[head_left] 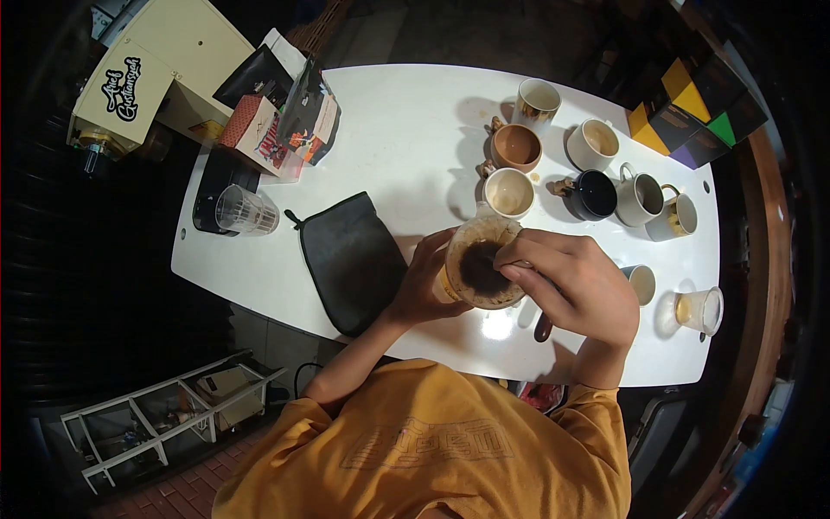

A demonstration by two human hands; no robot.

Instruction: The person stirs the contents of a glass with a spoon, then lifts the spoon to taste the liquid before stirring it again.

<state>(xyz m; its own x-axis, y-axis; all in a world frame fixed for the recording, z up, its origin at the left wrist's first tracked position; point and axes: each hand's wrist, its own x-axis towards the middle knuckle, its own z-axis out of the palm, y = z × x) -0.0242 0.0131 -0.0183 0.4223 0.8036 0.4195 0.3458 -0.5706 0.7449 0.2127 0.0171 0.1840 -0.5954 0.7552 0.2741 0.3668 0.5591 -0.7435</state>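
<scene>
Wrapped around the side of a clear plastic cup (pixel 462 246) is my left hand (pixel 426 278), tilting it toward me. Dark coffee (pixel 481 268) sits inside, with brown grounds stuck to the wall. Above the rim, my right hand (pixel 575 281) is closed in a pinch on a thin utensil that dips into the cup; most of it is hidden by the fingers. A brown handle (pixel 543 328) shows just below the right hand. Left of the cup lies a black zip pouch (pixel 353 259).
Several mugs, including a brown cup (pixel 516 149) and a black mug (pixel 594 195), stand on the white table (pixel 389 130). A plastic cup (pixel 709 311) is at the right edge, another plastic cup (pixel 246 209) at the left. Coffee bags (pixel 309 117) stand back left.
</scene>
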